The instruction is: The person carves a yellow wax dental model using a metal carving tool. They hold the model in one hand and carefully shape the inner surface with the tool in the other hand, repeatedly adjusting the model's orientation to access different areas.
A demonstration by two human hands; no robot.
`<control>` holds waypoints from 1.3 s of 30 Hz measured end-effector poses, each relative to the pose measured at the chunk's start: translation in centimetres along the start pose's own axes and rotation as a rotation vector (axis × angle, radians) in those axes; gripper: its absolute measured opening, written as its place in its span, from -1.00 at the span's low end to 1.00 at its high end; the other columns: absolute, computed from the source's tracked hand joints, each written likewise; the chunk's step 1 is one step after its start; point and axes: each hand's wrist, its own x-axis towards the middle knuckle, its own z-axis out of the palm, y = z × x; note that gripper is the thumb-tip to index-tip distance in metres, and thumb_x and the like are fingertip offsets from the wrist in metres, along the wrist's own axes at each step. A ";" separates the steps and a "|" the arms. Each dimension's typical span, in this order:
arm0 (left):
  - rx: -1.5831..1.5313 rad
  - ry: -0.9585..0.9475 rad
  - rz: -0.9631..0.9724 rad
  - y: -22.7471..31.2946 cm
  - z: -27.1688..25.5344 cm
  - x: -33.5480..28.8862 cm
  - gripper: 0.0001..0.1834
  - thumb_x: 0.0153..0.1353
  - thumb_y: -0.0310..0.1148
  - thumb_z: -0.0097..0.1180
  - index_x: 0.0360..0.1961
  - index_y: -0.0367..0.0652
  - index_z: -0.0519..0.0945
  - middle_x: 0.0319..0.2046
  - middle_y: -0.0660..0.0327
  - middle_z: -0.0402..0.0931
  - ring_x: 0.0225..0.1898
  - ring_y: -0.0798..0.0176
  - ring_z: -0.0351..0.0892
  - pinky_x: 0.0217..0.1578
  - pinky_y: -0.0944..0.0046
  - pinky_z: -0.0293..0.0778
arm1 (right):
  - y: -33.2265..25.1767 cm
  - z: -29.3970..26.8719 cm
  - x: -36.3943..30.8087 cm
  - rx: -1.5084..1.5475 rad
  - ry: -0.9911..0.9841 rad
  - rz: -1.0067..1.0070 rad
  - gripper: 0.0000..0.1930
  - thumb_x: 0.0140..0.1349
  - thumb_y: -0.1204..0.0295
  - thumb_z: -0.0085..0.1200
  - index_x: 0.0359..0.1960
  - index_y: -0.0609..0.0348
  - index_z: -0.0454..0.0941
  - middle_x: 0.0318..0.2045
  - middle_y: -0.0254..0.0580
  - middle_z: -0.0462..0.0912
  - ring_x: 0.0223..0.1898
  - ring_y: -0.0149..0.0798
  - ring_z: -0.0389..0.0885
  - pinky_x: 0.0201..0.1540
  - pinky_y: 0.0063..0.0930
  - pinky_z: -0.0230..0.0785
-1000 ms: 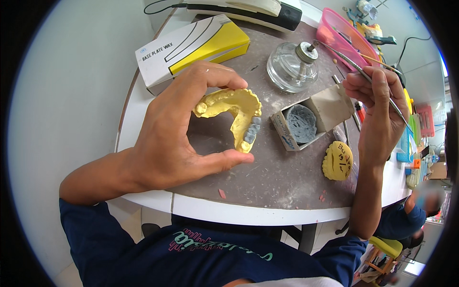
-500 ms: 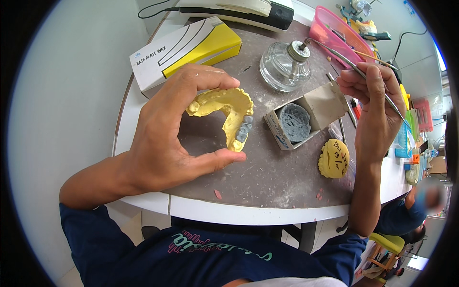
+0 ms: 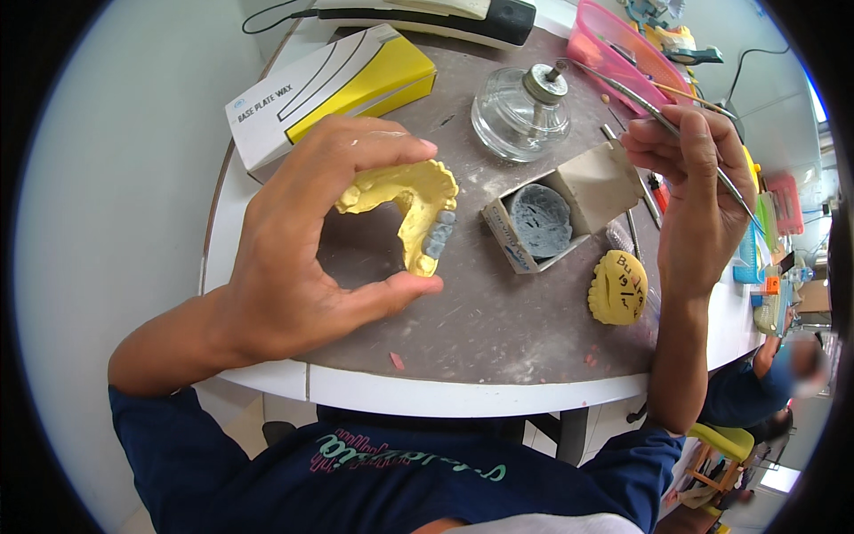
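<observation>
Yellow plaster dental cast (image 3: 416,191) in one hand, slim metal carver (image 3: 623,89) in the other, either side of a glass spirit lamp (image 3: 509,125)

The arch-shaped cast is off the table, nearer the person than the lamp and to its left. The left hand (image 3: 298,231) grips it in a broad C, fingertips on the front curve and thumb against one end, so the arch spans the gap between them. A row of gray teeth (image 3: 438,233) sits along the side of the arch toward the lamp.

To the right of the lamp, the right hand (image 3: 698,187) pinches the carver narrowly, like a pen. The tool slants across so that its thin far end appears just beside the lamp's metal top; I cannot tell whether they touch.

Below the lamp, toward the person, an open cardboard carton (image 3: 509,238) holds a round gray wax block (image 3: 540,221). Farther below the lamp and to its right lies a second yellow cast (image 3: 618,287), handwriting on its face. Left of the lamp is a white-and-yellow box (image 3: 334,84); beyond the lamp, to its right, stands a pink plastic basket (image 3: 656,78). Pink scraps (image 3: 396,360) lie on the brown tabletop (image 3: 498,334), well below the lamp.
</observation>
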 end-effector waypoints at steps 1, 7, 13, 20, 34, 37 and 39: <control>0.009 -0.005 0.008 -0.1 0.1 0.1 -0.17 -0.16 -0.39 0.53 0.16 -0.28 0.37 0.08 0.03 0.34 0.08 0.20 0.43 0.06 0.29 0.41 | 0.0 0.0 0.0 -0.009 0.003 0.009 -0.74 0.41 0.35 0.00 -0.20 0.37 0.56 -0.41 -0.02 0.71 -0.39 -0.29 0.73 -0.25 -0.48 0.62; 0.042 0.001 0.062 -0.2 0.0 0.6 -0.18 -0.18 -0.42 0.53 0.15 -0.27 0.38 0.07 0.03 0.37 0.07 0.18 0.44 0.05 0.29 0.42 | -0.1 -0.2 0.0 -0.066 0.016 0.014 -0.72 0.42 0.34 -0.04 -0.18 0.39 0.56 -0.40 -0.03 0.71 -0.36 -0.29 0.73 -0.22 -0.48 0.61; 0.046 0.015 0.059 -0.2 -0.1 0.4 -0.18 -0.20 -0.44 0.53 0.14 -0.28 0.39 0.06 0.03 0.38 0.06 0.16 0.44 0.04 0.28 0.43 | 0.0 -0.1 0.0 -0.083 0.017 0.009 -0.72 0.42 0.35 -0.04 -0.17 0.39 0.56 -0.39 -0.03 0.71 -0.36 -0.30 0.72 -0.21 -0.48 0.60; 0.120 -0.026 0.014 0.1 -0.1 1.0 -0.22 -0.23 -0.45 0.53 0.09 -0.28 0.44 0.06 0.04 0.38 0.07 0.17 0.43 0.06 0.27 0.39 | -0.1 -0.6 -0.4 -0.106 -0.030 -0.007 -0.77 0.40 0.43 -0.04 -0.13 0.40 0.54 -0.35 0.01 0.70 -0.31 -0.22 0.72 -0.18 -0.45 0.59; 0.136 -0.117 0.066 -0.5 0.8 -0.1 -0.11 -0.28 -0.31 0.59 0.12 -0.20 0.36 0.04 -0.08 0.37 0.06 0.09 0.45 0.02 0.20 0.43 | -2.9 -1.7 -6.5 -0.196 -0.250 0.211 -0.76 0.22 0.45 0.18 -0.41 0.27 0.33 -0.52 0.05 0.62 -0.55 -0.39 0.57 -0.44 -0.63 0.46; 0.169 -0.116 0.051 -0.2 0.7 -0.4 -0.11 -0.26 -0.26 0.59 0.12 -0.19 0.36 0.02 -0.04 0.35 0.03 0.12 0.43 0.00 0.22 0.43 | -2.5 -1.5 -6.5 -0.224 -0.276 0.223 -0.75 0.19 0.46 0.20 -0.45 0.27 0.34 -0.56 0.03 0.62 -0.55 -0.40 0.57 -0.46 -0.65 0.44; 0.181 -0.126 0.058 -0.2 0.6 -0.4 -0.11 -0.24 -0.23 0.59 0.13 -0.18 0.35 0.01 -0.02 0.34 0.02 0.14 0.42 -0.02 0.23 0.43 | -2.4 -1.5 -6.4 -0.246 -0.275 0.213 -0.74 0.17 0.46 0.22 -0.48 0.27 0.34 -0.59 0.02 0.62 -0.56 -0.41 0.57 -0.47 -0.67 0.43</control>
